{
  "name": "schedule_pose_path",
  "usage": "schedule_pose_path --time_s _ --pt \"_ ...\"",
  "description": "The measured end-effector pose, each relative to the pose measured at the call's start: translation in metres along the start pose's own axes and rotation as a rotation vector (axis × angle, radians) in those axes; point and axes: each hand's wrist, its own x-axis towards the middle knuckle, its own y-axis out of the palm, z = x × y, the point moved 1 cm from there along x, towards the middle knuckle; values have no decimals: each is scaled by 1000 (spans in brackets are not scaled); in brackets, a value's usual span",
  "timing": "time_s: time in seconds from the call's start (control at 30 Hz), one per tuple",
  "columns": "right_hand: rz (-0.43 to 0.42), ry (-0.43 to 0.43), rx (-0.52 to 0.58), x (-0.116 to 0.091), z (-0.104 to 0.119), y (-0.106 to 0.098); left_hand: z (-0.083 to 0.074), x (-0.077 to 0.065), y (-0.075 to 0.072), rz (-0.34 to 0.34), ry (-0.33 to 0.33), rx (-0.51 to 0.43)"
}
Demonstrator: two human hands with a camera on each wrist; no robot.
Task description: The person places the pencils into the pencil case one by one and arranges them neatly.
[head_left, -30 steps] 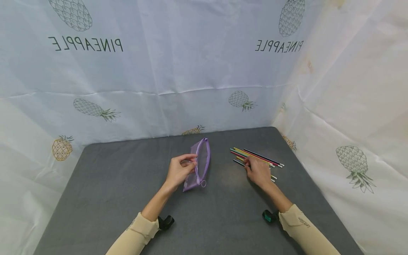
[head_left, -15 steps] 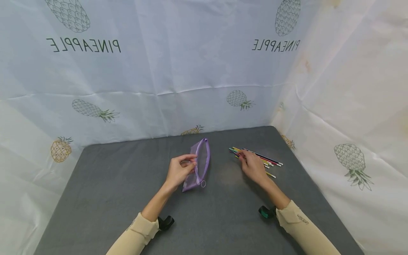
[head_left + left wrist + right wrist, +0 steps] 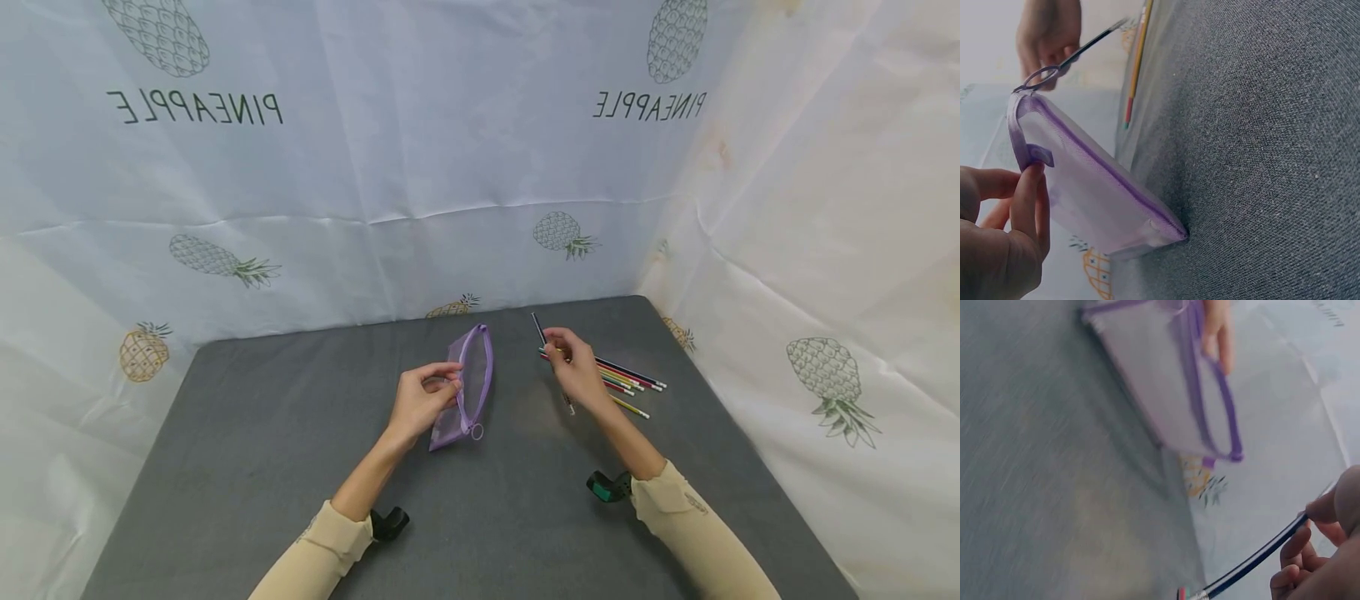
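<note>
A purple-edged mesh zip pouch (image 3: 448,433) stands on the table with its mouth held apart. My left hand (image 3: 422,403) pinches one side of the pouch's rim between thumb and fingers, close to a small purple tab in the left wrist view (image 3: 1039,154). A dark pencil (image 3: 1254,559) is pinched in my right hand (image 3: 577,371), tilted and lifted off the table, to the right of the pouch. In the left wrist view, a purple pull ring (image 3: 1041,77) hangs from the zip end and overlaps the far hand.
Several coloured pencils (image 3: 633,374) lie in a loose bundle under and to the right of my right hand. One yellow pencil (image 3: 632,407) lies slightly apart, nearer me. The grey table (image 3: 285,433) is bordered by white pineapple-print cloth (image 3: 450,167) at the back and sides.
My right hand has picked a dark pencil off the pile, raised it and moved left towards the pouch. The left hand and pouch have stayed almost in place.
</note>
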Motion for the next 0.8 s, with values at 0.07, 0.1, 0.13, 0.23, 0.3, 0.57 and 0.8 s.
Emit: schedule_pose_path --time_s 0.07,0.1,0.13,0.23,0.3,0.57,0.8 --pt "-20 23 60 3 7 3 0 0 0 -3 -1 -1" --pt "-31 33 90 4 11 5 1 1 -1 -3 -1 -1" --pt "-42 47 118 5 15 6 1 1 -1 -3 -1 -1" --pt "-64 110 205 7 26 11 1 1 0 -2 -1 -2" --pt "-69 152 250 10 32 14 1 1 0 1 0 -3" --pt "-93 277 456 23 50 27 0 0 1 0 -5 -2" --pt "-149 315 565 29 62 47 1 0 2 -8 -6 0"
